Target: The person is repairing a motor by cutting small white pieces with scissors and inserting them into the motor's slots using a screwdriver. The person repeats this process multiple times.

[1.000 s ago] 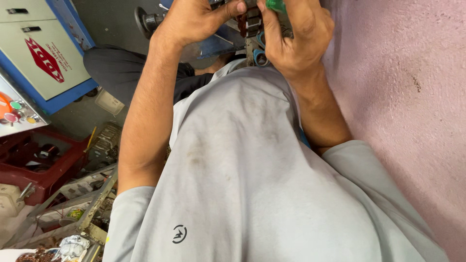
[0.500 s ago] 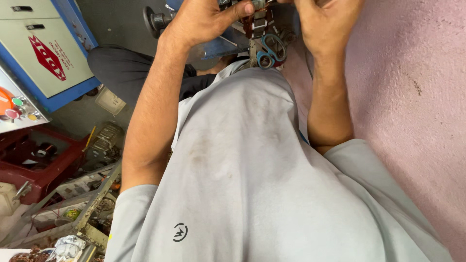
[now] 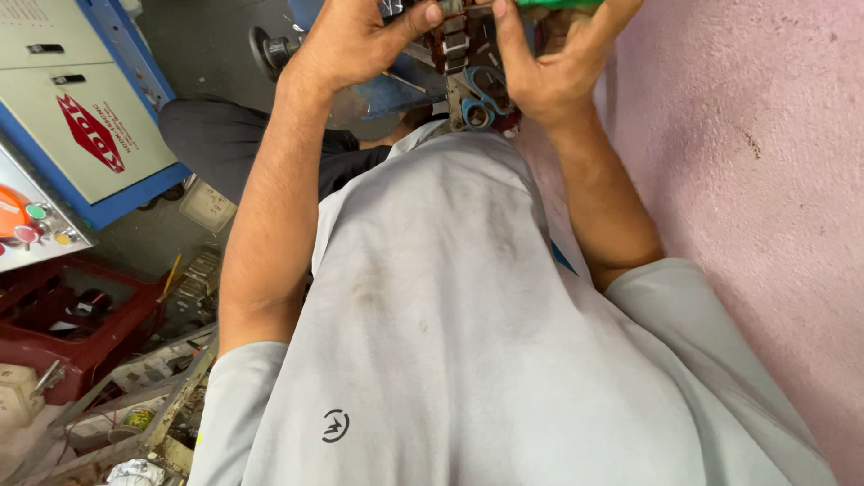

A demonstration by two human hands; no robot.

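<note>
Both my arms reach forward over my grey shirt, and my hands meet at the top edge of the view. My left hand pinches a small dark metal part with thumb and fingers. My right hand closes in on the same part from the right and holds a green object that the frame edge mostly cuts off. Blue-handled scissors lie just beneath the hands. The fingertips are partly out of view.
A pink wall runs close along my right. On the left stand a blue and white cabinet, a control panel with coloured buttons, a red crate and a cluttered metal frame. A dark trouser leg lies beyond my left arm.
My right hand lifted off toward the top edge, then came back against the metal part with the green object. My left hand has kept its hold.
</note>
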